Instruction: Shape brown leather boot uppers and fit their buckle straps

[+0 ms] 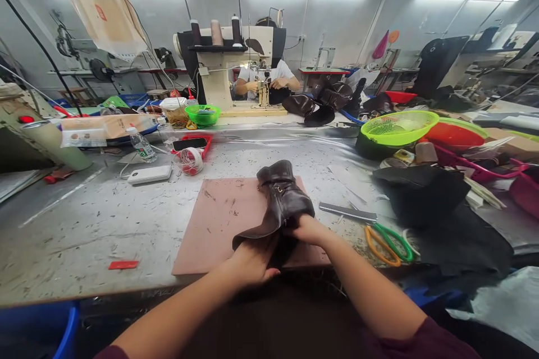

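While the left hand (251, 261) slides under the flap of a dark leather boot (297, 199), thumb pointing right, its fingers are hidden, so I can't tell how firmly it holds. From the other side, the right hand (308, 230) grips the boot's near edge, over a pink board (219, 224). Print on the hanging bag (86, 3) and water bottle (142, 145) is too small to read.

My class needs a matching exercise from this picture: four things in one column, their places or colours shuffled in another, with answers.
1. leather piece
2. scissors
3. phone
4. board

A. in the red tray
B. pink, flat on the table
C. touching the left hand and right hand
D. orange and green handles

Pairs: 1-C, 2-D, 3-A, 4-B
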Demonstrator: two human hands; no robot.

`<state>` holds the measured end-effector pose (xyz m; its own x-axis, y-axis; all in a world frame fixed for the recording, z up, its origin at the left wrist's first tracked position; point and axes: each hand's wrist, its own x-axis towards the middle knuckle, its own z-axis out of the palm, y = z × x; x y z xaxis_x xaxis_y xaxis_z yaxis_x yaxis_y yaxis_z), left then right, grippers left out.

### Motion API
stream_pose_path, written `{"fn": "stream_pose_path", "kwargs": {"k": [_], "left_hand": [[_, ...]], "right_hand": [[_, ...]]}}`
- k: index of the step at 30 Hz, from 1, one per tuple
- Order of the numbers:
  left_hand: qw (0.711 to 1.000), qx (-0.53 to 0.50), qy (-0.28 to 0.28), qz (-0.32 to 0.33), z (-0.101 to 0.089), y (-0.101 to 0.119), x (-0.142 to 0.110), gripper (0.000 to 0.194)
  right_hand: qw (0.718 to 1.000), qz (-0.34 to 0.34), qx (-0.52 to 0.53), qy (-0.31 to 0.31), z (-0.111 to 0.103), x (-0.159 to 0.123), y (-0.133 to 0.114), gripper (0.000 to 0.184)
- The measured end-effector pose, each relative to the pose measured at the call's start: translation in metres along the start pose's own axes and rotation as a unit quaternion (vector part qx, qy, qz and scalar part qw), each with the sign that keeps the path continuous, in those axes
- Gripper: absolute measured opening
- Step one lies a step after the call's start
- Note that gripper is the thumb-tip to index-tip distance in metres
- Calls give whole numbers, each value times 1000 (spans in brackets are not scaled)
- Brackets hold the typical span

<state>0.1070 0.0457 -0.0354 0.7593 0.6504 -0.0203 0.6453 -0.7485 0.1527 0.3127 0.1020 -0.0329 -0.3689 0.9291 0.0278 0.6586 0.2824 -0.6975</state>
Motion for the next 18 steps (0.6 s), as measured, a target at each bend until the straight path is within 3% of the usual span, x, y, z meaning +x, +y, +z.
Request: {"fn": "stream_pose_path", "kwargs": {"k": [2,5,8,10,14,18], "left_hand": [[1000,-1,1,0,2,1,0,74],[1000,-5,-2,14,3,2,-1,67],[999,-4,-16,30,-1,5,-1,77],[999,-2,-18,40,-4,8,1,81],[998,-19,-1,58,-16,6,4,53],[995,-47,-71,53,-36,0,12,41]], "right_hand": [[999,20,-8,-32,-5,-5,3,55],[999,24,-16,-39,-11,-6,6,60],[999,4,-24,-44,-11,-6,1,70],[998,-24,-63,-15,-9,-8,-6,70],[965,-100,-222,94,0,-18,-11,45],[943,-213,-249,60,12,-26,0,35]]}}
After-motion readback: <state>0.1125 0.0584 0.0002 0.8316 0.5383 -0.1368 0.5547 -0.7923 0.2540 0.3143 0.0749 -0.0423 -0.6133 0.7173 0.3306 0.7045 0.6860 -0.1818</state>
